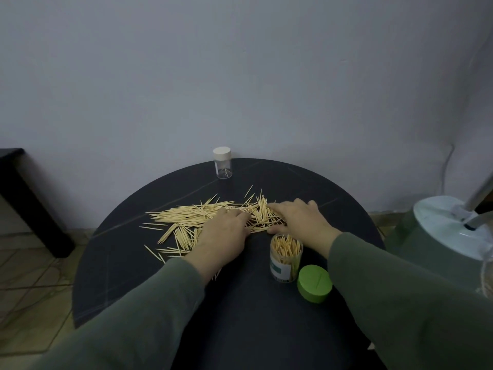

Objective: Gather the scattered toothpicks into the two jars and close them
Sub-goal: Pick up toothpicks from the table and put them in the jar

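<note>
Scattered toothpicks [197, 217] lie under and between flat, relaxed left hand [222, 236] and right hand [298, 220].

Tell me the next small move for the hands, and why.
Probably draw the left hand and right hand together to bunch the scattered toothpicks between them, then lift that bunch into the open jar. Both hands lie flat on the pile, the jar beside them is uncapped with its green lid off, and many toothpicks remain loose.
</note>
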`<move>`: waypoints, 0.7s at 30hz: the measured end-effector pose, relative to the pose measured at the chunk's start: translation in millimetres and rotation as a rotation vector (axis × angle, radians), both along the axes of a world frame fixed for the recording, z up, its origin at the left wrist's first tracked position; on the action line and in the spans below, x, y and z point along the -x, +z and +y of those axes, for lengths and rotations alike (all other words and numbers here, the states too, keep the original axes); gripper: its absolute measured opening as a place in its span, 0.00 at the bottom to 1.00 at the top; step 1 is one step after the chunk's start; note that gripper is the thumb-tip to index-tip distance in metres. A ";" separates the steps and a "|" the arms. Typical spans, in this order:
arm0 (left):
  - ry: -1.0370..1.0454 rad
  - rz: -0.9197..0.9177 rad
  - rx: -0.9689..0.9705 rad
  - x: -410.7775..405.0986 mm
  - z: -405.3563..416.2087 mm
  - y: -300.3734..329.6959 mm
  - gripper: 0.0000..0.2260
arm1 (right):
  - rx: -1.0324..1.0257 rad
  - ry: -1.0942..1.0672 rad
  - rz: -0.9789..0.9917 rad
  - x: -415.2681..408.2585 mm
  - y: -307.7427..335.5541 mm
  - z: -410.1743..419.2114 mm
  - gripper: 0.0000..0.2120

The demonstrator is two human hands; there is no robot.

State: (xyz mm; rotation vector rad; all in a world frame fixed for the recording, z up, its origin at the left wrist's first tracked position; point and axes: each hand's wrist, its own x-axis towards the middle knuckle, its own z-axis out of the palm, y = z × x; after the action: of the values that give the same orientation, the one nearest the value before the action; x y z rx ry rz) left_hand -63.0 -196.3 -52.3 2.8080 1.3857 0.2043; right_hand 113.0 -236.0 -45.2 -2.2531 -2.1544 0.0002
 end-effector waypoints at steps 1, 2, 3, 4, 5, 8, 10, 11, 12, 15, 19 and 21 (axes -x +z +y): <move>-0.010 0.003 -0.009 -0.3 -0.2 -0.2 0.19 | -0.006 0.003 -0.001 0.5 -0.1 1.7 0.29; -0.014 -0.001 -0.019 -0.4 -0.8 0.2 0.18 | -0.021 0.006 0.003 1.0 0.0 3.3 0.28; -0.015 -0.006 -0.031 -0.8 -1.4 0.5 0.17 | -0.032 0.007 0.006 1.9 0.2 4.5 0.26; -0.013 -0.008 -0.044 -0.9 -2.3 1.1 0.16 | -0.038 0.008 0.005 2.8 0.6 5.4 0.25; -0.011 -0.008 -0.055 -1.1 -2.8 1.4 0.16 | -0.036 0.010 0.003 3.8 0.8 6.4 0.24; -0.003 0.000 -0.074 -1.4 -3.8 1.9 0.15 | -0.027 0.011 -0.015 5.0 2.4 7.3 0.21; 0.003 0.008 -0.074 -1.6 -3.7 2.0 0.15 | -0.035 0.012 -0.037 4.7 3.6 6.8 0.18; 0.004 0.010 -0.074 -2.0 -3.7 2.2 0.15 | -0.040 0.012 -0.045 4.1 4.2 6.0 0.17; 0.006 0.013 -0.073 -2.1 -3.9 2.4 0.15 | -0.044 0.012 -0.050 3.4 4.6 5.1 0.16; 0.017 0.019 -0.077 -2.2 -4.5 3.3 0.15 | -0.048 0.019 -0.073 0.6 6.2 2.4 0.14; 0.034 -0.016 -0.071 -2.2 -5.2 5.1 0.14 | -0.048 0.026 -0.104 -2.2 9.2 -0.2 0.13; 0.012 -0.044 -0.060 -1.3 -5.0 5.7 0.17 | -0.044 0.029 -0.112 -3.4 9.8 -1.0 0.13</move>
State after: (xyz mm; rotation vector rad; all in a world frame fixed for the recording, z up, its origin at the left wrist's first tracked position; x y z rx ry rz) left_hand -61.6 -201.3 -46.7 2.8252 1.4110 0.3117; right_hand 116.5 -237.0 -35.4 -2.2497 -2.2165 -0.1743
